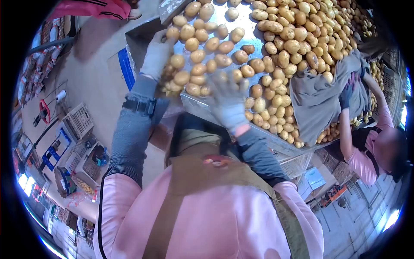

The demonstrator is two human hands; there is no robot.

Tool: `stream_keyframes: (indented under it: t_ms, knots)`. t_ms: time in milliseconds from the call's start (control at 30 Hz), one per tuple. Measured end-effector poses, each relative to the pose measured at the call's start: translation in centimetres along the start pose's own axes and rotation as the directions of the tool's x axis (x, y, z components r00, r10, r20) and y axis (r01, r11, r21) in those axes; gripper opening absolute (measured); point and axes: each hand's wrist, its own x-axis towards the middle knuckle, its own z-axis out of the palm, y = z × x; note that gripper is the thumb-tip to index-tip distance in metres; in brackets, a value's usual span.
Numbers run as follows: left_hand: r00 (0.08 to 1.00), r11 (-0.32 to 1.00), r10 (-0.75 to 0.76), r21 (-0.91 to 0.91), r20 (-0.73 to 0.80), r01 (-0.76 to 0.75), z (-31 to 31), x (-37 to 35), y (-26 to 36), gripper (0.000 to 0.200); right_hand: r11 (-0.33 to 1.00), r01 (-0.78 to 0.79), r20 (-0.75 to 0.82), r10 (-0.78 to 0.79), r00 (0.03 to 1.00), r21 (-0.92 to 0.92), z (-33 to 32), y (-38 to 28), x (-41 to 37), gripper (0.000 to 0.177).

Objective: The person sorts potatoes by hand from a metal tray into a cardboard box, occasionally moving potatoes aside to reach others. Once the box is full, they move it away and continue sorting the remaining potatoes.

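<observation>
The left hand's fingers (160,36) are bent and reach the potatoes (199,56) along the surface's left edge; whether they grip one is unclear. The right hand's fingers (234,80) are spread apart, palm down over potatoes near the front rim, blurred, so contact cannot be told. Both the left hand (154,58) and the right hand (227,102) wear pale gloves. Behind them come grey arm covers (129,137), with a watch (139,106) on the left wrist, then pink sleeves and a brown apron (207,170). The potatoes lie loosely spaced on the shiny metal surface (219,14) between and beyond the hands, and are heaped thickly to the right. A grey cloth (311,97) lies over part of the heap, under the gloved hands of another person (371,149). Crates (80,121) stand on the floor (99,71) at the left.
</observation>
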Motion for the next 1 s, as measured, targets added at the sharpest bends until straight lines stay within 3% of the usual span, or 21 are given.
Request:
stream_keyframes:
  t_ms: [33,100,133,167,267,300,367,433,500,533,600,633,667,700,767,833,867,967,1000]
  knots:
    - [0.999,0.999,0.038,-0.01,0.023,-0.038,0.1,-0.5,-0.3,0.045,0.993,-0.058,0.041,0.063,0.997,-0.1,-1.5,1.3,-0.9,0.052]
    - [0.967,0.908,0.251,0.355,-0.038,-0.222,1.1,-2.1,0.5,0.048,0.974,-0.1,-0.047,0.092,0.995,-0.202,-1.4,4.6,-0.4,0.052]
    - [0.89,0.807,0.45,0.461,-0.076,-0.369,1.7,-3.2,2.0,0.046,0.958,-0.092,-0.097,0.068,0.993,-0.271,-1.7,5.8,0.9,0.052]
    - [0.77,0.669,0.632,0.564,-0.089,-0.484,2.0,-3.9,3.7,0.043,0.955,-0.181,-0.142,0.151,0.978,-0.235,-0.2,7.4,2.5,0.055]
    - [0.735,0.531,0.662,0.601,0.147,-0.597,2.9,-2.6,5.8,0.036,0.964,-0.239,-0.224,0.209,0.952,-0.119,0.3,6.7,5.3,0.06]
    - [0.68,0.408,0.696,0.654,0.229,-0.638,3.5,-0.7,5.9,0.032,0.965,-0.238,-0.222,0.21,0.952,-0.11,0.5,6.1,5.3,0.062]
    - [0.777,0.131,0.435,0.822,0.455,-0.555,4.7,1.8,7.4,0.031,0.982,-0.185,-0.143,0.178,0.973,-0.036,0.6,4.7,3.2,0.069]
    - [0.848,0.477,0.408,0.712,0.339,-0.515,6.4,5.4,4.8,0.031,0.988,-0.149,-0.082,0.146,0.986,-0.038,0.4,4.4,0.1,0.068]
    - [0.889,0.634,0.331,0.624,0.316,-0.457,7.4,7.1,4.4,0.034,0.976,-0.21,-0.128,0.202,0.971,-0.055,0.3,4.5,-2.0,0.062]
    - [0.895,0.639,0.282,0.628,0.346,-0.444,7.7,7.3,5.0,0.036,0.968,-0.244,-0.15,0.233,0.961,-0.061,0.1,4.6,-2.8,0.059]
    - [0.83,0.38,0.29,0.739,0.476,-0.556,7.4,6.1,7.7,0.034,0.952,-0.271,-0.155,0.292,0.944,0.141,-1.4,4.9,-3.2,0.055]
    - [0.821,0.456,0.371,0.685,0.434,-0.568,6.8,4.2,9.0,0.035,0.93,-0.278,-0.157,0.32,0.934,0.241,-2.3,5.4,-3.1,0.052]
    - [0.81,0.523,0.442,0.622,0.385,-0.582,5.9,1.7,10.1,0.037,0.872,-0.28,-0.113,0.351,0.93,0.402,-3.3,5.9,-3.3,0.049]
    - [0.793,0.578,0.509,0.548,0.336,-0.604,5.4,-0.8,10.9,0.039,0.668,-0.338,-0.037,0.481,0.876,0.663,-4.9,5.1,-3.1,0.045]
    - [0.731,0.518,0.427,0.519,0.532,-0.68,5.5,-6.8,10.2,0.043,0.07,-0.317,0.21,0.614,0.761,0.946,-7.7,2.3,-3.0,0.038]
    - [0.581,0.462,0.501,0.37,0.641,-0.806,6.5,-12.8,7.9,0.039,0.224,-0.316,0.15,0.546,0.825,0.922,-6.6,1.6,-4.2,0.025]
    - [0.624,0.417,0.456,0.467,0.635,-0.78,6.4,-12.7,7.0,0.037,-0.053,-0.394,0.366,0.497,0.786,0.918,-6.7,1.5,-4.7,0.022]
    - [0.713,0.277,0.344,0.66,0.611,-0.698,6.5,-12.0,3.7,0.029,0.528,-0.392,0.137,0.457,0.879,0.753,-6.0,1.2,-6.5,0.025]
    - [0.734,0.245,0.319,0.696,0.6,-0.675,7.4,-11.1,2.3,0.027,0.483,-0.429,0.186,0.472,0.862,0.763,-4.4,2.5,-7.5,0.029]
